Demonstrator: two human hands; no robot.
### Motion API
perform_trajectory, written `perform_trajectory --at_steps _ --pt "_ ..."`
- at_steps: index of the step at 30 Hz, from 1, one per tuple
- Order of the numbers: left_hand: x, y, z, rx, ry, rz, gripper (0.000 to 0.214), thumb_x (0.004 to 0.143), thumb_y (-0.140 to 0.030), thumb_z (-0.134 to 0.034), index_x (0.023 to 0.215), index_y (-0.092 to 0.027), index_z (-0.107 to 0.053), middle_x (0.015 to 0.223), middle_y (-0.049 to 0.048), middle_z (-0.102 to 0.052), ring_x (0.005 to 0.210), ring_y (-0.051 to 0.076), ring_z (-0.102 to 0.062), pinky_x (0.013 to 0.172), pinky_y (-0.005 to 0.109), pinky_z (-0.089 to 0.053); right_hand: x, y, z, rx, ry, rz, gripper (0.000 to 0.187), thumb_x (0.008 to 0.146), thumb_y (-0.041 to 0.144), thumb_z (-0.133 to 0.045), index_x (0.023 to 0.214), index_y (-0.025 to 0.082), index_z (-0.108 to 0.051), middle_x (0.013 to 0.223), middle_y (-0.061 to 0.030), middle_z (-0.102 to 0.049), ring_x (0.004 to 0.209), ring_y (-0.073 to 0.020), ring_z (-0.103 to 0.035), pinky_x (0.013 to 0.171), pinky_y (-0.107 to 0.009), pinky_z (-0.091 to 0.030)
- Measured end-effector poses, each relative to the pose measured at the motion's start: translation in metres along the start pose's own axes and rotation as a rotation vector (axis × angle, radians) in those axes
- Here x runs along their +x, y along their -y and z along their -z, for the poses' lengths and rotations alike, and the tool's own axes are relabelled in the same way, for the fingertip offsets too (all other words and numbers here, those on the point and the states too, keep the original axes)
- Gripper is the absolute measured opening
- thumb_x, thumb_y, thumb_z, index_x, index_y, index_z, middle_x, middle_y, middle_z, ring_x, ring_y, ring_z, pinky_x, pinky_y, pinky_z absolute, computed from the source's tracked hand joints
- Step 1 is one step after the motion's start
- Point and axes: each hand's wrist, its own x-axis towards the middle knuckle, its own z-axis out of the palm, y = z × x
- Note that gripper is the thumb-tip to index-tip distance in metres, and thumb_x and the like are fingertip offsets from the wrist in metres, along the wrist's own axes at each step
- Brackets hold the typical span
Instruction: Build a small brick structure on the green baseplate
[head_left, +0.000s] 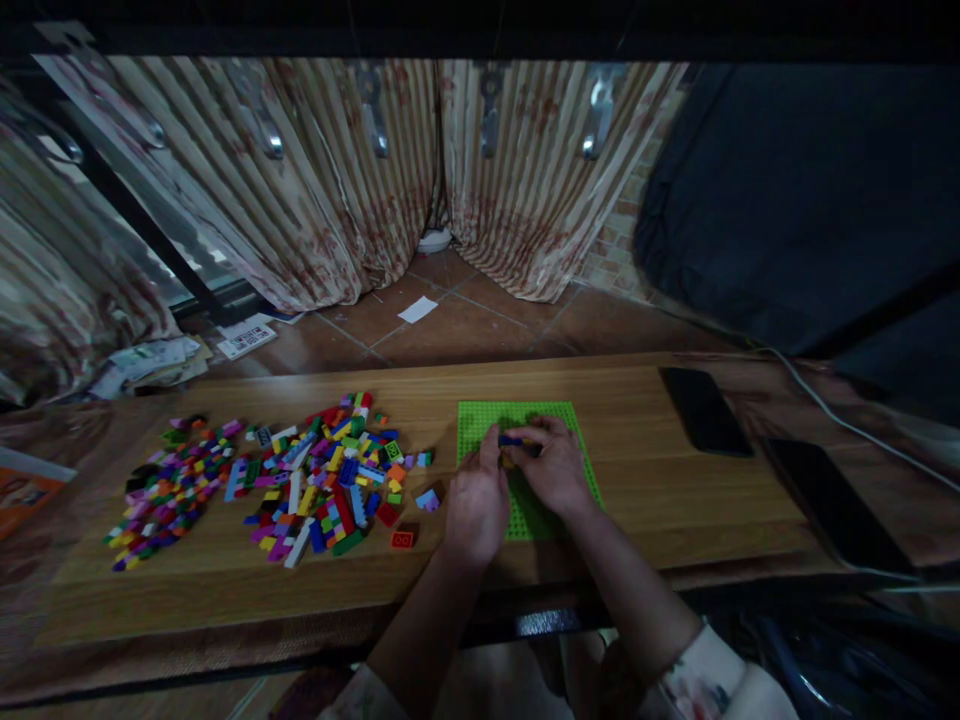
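A green studded baseplate (480, 420) lies flat on the wooden table (645, 500). Both my hands rest over its middle. My left hand (474, 500) and my right hand (553, 468) pinch together on a small dark blue brick (512, 440) held just above the plate, with a bit of orange showing under the fingers. Left of the plate spreads a pile of loose coloured bricks (330, 475), and a second pile of smaller pieces (169, 490) lies further left. A few stray bricks, one red (402, 539), sit between the pile and my left hand.
Two dark phones (705, 410) (836, 500) lie on the table's right part, with a white cable (840, 415) running past them. Striped curtains (360, 190) hang behind the table over a tiled floor. Papers (150, 362) lie on the floor at left.
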Motion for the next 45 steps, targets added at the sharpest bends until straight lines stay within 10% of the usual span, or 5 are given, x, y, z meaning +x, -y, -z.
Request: perform_trajectory --at_steps 16,27,45 --pt "-0.007 0.002 0.008 0.113 -0.103 -0.157 0.045 0.089 -0.011 -0.044 0.134 -0.012 -0.047 0.131 0.0143 -0.058 0.121 0.025 -0.055 0.103 0.042 -0.045 0.018 -0.050 0.041 0.320 -0.183 -0.035 0.031 0.084 0.034 -0.050 0.097 0.016 -0.071 0.097 -0.0114 -0.071 0.087 -0.0220 -0.065 0.081 -0.038 -0.050" --pt "-0.020 -0.003 -0.001 0.427 -0.015 -0.289 0.050 0.094 -0.033 -0.043 0.141 -0.016 -0.041 0.148 0.0073 -0.043 0.133 0.028 -0.041 0.106 0.050 -0.038 0.000 -0.040 0.040 0.068 0.115 0.174 0.029 0.085 0.033 -0.056 0.107 0.021 -0.070 0.098 -0.0090 -0.066 0.090 -0.0220 -0.062 0.084 -0.038 -0.049" --pt "-0.020 -0.008 -0.002 0.353 -0.003 -0.233 0.044 0.096 -0.033 -0.038 0.137 -0.019 -0.046 0.145 0.0078 -0.047 0.130 0.028 -0.045 0.106 0.056 -0.036 -0.002 -0.046 0.032 0.106 0.110 0.207 0.029 0.081 0.032 -0.060 0.106 0.022 -0.070 0.102 -0.0089 -0.063 0.096 -0.0233 -0.060 0.089 -0.042 -0.049"
